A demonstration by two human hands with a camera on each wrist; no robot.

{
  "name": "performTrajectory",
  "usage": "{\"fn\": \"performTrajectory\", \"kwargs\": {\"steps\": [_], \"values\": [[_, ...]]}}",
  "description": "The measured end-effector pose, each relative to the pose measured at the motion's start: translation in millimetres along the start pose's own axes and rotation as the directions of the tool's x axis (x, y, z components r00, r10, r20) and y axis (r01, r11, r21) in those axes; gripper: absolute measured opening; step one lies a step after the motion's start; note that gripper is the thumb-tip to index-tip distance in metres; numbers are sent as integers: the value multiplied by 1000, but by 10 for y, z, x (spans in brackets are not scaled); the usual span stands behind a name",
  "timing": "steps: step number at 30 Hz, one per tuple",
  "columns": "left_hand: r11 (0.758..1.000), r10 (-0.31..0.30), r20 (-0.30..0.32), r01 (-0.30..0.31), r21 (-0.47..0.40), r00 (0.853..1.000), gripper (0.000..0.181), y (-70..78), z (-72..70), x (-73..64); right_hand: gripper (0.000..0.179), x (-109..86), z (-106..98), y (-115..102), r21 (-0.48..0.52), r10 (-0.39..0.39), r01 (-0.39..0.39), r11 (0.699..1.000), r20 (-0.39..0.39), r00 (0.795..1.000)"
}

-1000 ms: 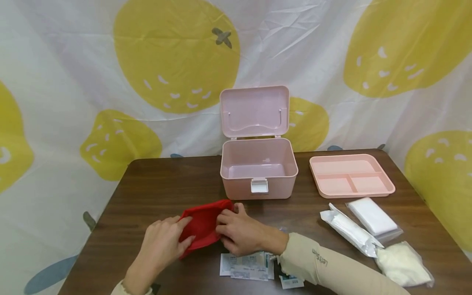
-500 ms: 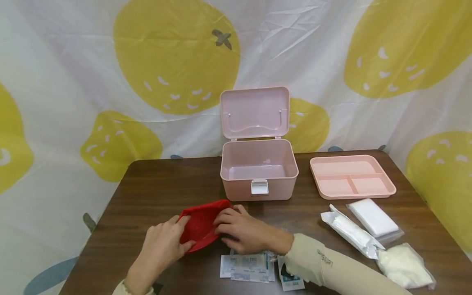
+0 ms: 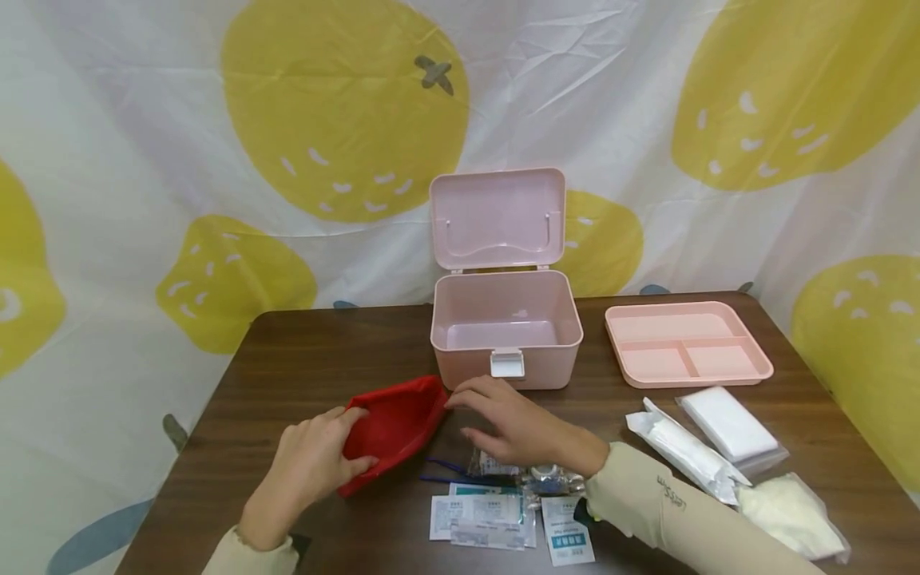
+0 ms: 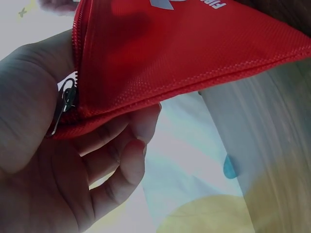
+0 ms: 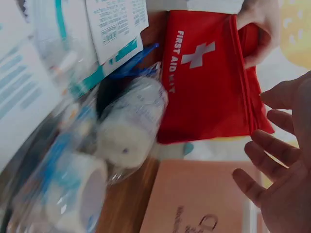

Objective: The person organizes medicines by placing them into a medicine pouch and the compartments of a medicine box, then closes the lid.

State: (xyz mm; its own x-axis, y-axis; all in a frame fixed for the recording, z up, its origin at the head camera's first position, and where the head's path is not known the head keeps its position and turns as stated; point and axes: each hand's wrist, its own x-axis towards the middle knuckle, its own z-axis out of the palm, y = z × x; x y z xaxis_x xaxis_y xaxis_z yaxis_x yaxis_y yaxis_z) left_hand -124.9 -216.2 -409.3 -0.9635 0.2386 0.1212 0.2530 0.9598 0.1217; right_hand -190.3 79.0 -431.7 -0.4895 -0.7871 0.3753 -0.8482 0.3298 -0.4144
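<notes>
As the right hand [image 3: 513, 419] comes away from the mouth of the red pouch [image 3: 395, 431], its fingers spread loosely, tips by the right corner; touching or not, I can't tell. The left hand [image 3: 312, 459] has the other end gripped between thumb and fingers, the mouth gaping beside them. Now blue tweezers [image 5: 132, 66] and a wrapped roll [image 5: 131, 121] show beneath those right fingers! Looks like the left alone steadies the pouch, leaving the right free.

red pouch [image 5: 206, 97]: woven cloth, matt | zipper pull [image 4: 69, 95]: shiny metal | pink box [image 3: 460, 370]: smooth plastic | table [image 3: 323, 351]: wood-grain, faint sheen
</notes>
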Motion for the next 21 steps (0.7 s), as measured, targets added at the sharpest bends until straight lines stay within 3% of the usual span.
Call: {"fn": "performTrajectory", "kwargs": {"steps": [6,12,21], "values": [[1000,-8,24,9,-21,1000,56,-54,-5,65,38,-99,-55,97,-10,158,-159,987,144,977],[999,-13,42,15,-50,999,55,-75,6,128,39,-186,-50,164,-76,202,-188,979,265,943],[995,-11,73,18,-98,997,55,-78,13,227,59,-228,-6,190,-105,328,-313,944,405,853]]}}
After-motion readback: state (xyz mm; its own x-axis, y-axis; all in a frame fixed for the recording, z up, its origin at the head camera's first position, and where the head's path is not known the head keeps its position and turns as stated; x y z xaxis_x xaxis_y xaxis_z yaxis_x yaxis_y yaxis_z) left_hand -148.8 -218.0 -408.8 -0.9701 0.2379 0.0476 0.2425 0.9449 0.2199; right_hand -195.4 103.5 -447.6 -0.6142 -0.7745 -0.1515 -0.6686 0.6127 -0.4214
